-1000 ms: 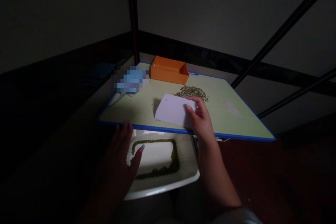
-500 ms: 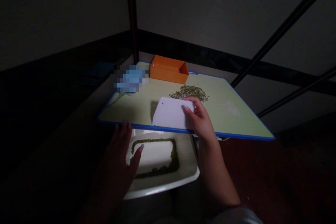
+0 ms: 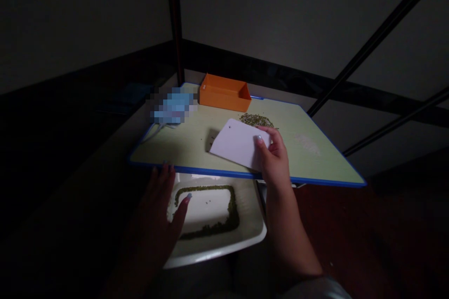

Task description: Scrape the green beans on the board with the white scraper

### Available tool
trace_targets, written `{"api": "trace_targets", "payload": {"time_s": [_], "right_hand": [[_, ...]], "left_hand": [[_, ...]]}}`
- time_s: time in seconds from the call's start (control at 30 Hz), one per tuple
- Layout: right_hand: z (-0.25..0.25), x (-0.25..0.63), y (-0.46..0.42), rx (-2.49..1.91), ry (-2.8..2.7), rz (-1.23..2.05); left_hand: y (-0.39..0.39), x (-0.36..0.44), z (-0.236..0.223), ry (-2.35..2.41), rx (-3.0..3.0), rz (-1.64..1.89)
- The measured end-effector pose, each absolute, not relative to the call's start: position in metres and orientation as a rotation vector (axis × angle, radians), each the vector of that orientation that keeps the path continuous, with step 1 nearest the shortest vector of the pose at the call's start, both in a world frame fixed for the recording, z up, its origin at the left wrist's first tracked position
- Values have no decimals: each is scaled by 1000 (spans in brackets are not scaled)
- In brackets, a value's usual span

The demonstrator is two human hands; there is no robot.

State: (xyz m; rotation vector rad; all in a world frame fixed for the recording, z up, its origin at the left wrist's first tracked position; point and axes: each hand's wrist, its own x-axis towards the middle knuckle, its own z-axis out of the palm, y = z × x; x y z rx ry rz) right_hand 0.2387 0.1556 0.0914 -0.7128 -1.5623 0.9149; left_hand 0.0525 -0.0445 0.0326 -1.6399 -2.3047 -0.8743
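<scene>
A spill is the risk

My right hand [image 3: 277, 161] pinches the card [image 3: 238, 144] between thumb and fingers, tilted over the table [image 3: 175, 147]. My left hand [image 3: 159, 210] is spread by the tub [image 3: 213, 254], apparently gripping nothing. Bits [image 3: 212, 138] lie off the card's left end; a slanted push could send them round it, missing the tub below. Beyond, the pile [image 3: 257, 119] could scatter if swept hard.

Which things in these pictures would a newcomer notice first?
The bright orange box stands toward the back of the pale tabletop. Nearer, the right hand holds a white card before scattered green grains. Below the front edge, a white basin holds a rectangular green ring.
</scene>
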Motion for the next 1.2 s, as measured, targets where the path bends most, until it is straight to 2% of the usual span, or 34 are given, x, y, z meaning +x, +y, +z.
{"api": "trace_targets", "payload": {"time_s": [0.17,0.7,1.2], "right_hand": [[105,244,144,-745,-1539,682],[97,225,127,-748,-1694,710],[101,238,128,-857,-1663,517]], "left_hand": [[-45,53,32,-2315,-1621,-875],[-43,53,31,-2309,-1625,-880],[-43,53,31,-2312,-1625,-899]]}}
